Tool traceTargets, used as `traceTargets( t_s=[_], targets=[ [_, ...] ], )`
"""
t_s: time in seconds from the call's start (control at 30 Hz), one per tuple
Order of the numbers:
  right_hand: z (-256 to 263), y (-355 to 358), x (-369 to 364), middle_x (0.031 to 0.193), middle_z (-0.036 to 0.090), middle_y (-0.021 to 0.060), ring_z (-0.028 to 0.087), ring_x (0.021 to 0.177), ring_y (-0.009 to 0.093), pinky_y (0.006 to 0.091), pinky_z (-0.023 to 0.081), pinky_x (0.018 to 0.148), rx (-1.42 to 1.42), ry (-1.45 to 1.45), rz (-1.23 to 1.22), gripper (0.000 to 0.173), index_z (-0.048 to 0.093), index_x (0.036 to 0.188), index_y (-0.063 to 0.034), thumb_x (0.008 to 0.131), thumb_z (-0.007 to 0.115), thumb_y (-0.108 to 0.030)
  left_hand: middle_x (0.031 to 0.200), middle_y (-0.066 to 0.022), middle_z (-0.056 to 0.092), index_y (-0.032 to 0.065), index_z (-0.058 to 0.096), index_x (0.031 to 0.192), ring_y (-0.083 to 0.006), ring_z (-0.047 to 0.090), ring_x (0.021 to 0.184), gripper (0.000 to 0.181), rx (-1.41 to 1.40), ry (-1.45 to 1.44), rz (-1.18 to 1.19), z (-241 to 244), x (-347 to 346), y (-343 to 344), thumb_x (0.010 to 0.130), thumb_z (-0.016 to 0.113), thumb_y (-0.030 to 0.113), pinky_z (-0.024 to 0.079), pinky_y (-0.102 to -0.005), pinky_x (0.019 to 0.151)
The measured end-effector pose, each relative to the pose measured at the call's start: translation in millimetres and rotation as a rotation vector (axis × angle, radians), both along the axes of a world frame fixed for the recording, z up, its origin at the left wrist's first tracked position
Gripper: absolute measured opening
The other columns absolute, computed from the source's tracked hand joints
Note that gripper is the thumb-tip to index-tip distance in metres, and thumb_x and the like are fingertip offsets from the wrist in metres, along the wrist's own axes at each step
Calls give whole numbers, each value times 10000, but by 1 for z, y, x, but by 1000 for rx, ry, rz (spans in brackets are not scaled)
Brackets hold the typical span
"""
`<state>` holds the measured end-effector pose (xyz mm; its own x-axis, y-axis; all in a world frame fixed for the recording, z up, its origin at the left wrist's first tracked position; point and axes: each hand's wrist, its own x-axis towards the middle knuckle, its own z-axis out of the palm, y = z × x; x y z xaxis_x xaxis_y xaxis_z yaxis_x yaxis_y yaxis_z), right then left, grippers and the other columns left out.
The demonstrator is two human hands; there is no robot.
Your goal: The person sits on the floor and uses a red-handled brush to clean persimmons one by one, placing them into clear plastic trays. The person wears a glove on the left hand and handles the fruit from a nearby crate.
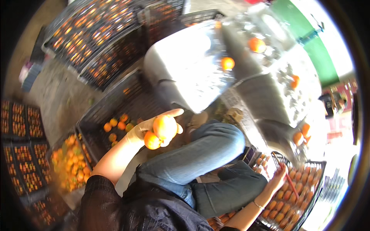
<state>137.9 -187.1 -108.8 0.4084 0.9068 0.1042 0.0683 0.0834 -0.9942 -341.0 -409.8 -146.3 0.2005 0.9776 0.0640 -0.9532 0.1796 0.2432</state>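
My left hand [156, 128], in a pale glove, holds several round orange fruits [164, 127] over a black plastic crate [101, 105] with a few loose fruits at its bottom. At the lower right, my right hand [280, 173] grips a thin red stick-like tool [292, 184]; its exact kind cannot be told. Below that hand stands a black crate [321, 179] packed with rows of orange fruits [281, 205]. Before me, clear plastic trays [208, 83] lie on light-coloured containers, with an orange fruit [227, 63] on the nearer one.
Stacked black crates of fruit [95, 31] stand at the upper left, others [23, 121] at the far left. A heap of loose orange fruits [73, 164] lies in a container left of my arm. A person [335, 102] is far off at the right.
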Motion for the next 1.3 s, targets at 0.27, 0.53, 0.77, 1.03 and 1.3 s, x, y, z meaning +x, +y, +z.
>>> traceTargets(
  t_s=[0.27,0.53,0.77,1.03,1.3],
  targets=[
    [76,17,-87,629,500,-19,411,563,49,196,310,520,235,-60,244,239,638,872,-44,942,492,-219,1354,-166,398,91,410,1283,-249,572,954,586,225,418,-144,105,117,167,782,681,231,515,-313,655],
    [53,37,-50,569,508,-2,412,528,41,191,318,499,357,297,-117,312,576,822,-30,969,447,-273,1417,-210,320,56,363,1367,-326,432,1217,546,129,154,-312,107,221,258,960,367,421,494,-314,735],
    [65,26,-41,577,521,18,437,496,58,193,319,479,458,330,-194,328,544,801,-22,962,432,-284,1246,-120,526,48,444,1297,-287,549,1099,396,166,438,-234,75,256,287,949,459,236,509,-318,715],
    [60,25,-54,680,561,33,524,562,88,211,423,524,600,17,-57,142,578,851,7,918,508,-97,1106,-85,585,33,459,1259,-181,609,934,421,109,617,-210,63,273,287,935,505,299,522,-283,707],
    [63,23,-47,622,599,92,560,496,205,285,452,495,521,-263,-137,145,575,694,-10,830,528,-25,1032,-97,609,15,490,1217,-163,608,869,437,64,672,-236,61,277,279,934,490,348,520,-277,704]
  ],
)
